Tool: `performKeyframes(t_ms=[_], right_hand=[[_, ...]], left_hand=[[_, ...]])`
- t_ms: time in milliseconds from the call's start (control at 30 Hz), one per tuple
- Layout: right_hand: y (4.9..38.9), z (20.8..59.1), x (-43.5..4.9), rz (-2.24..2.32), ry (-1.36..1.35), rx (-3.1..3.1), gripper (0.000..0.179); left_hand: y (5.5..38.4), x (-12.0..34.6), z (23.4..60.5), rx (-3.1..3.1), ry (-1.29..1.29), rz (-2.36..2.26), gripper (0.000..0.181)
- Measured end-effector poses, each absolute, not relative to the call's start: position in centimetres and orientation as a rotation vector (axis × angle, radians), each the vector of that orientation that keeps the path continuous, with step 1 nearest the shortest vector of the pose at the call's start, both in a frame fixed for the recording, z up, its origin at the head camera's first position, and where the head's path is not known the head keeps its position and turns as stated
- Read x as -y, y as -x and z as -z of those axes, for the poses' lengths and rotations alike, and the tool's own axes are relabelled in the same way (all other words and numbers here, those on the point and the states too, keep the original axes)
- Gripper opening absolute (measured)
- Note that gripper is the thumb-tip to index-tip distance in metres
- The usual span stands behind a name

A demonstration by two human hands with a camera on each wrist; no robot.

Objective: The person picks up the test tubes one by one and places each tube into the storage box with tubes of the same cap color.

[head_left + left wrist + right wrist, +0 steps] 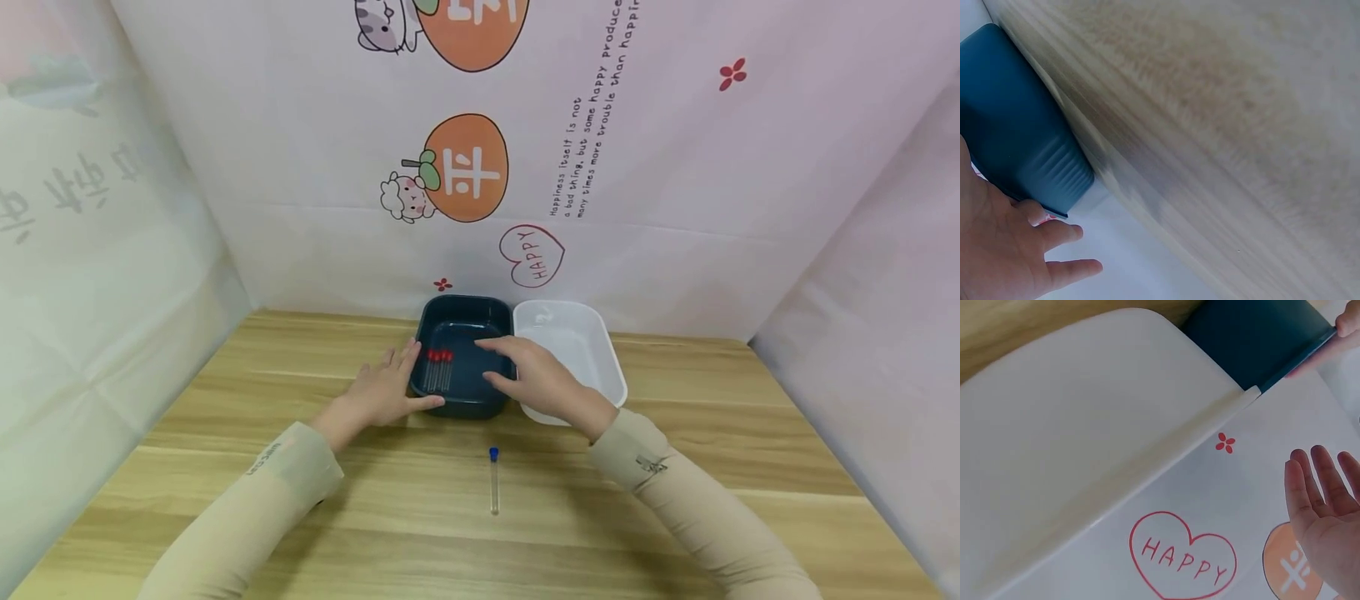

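My left hand point(381, 393) rests at the left side of a dark teal tray point(474, 409), its fingers spread along the edge and the thumb by the front rim. In the left wrist view its fingers extend past the tray's rim. Several clear test tubes with red caps point(439, 372) lie side by side in the tray's left part. My right hand point(538, 377) hovers over the right part of this tray, fingers extended and thumb apart, holding nothing. A single test tube with a blue cap point(494, 483) lies on the table in front of the tray.
A white tray point(592, 346) stands against the dark tray's right side, partly covered by my right hand and wrist. Both are on a wood-grain table point(300, 350), close to a printed cloth backdrop point(660, 250). Cloth also hangs on the left and right.
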State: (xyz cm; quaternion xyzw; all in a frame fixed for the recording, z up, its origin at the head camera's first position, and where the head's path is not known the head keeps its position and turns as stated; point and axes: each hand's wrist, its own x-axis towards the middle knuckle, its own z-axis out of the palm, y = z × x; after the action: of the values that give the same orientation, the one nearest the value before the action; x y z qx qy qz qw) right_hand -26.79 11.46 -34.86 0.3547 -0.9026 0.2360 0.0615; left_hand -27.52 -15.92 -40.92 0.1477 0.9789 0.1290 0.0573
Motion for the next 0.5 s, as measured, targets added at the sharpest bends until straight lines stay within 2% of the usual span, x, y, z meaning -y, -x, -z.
performKeyframes(t_ms=[500], right_hand=[[23.9,36.0,-15.4,-0.799,-1.062,2.682,0.047]], left_hand=[[27.5,16.0,40.9,-2.956,-0.454,-0.43,0.114]])
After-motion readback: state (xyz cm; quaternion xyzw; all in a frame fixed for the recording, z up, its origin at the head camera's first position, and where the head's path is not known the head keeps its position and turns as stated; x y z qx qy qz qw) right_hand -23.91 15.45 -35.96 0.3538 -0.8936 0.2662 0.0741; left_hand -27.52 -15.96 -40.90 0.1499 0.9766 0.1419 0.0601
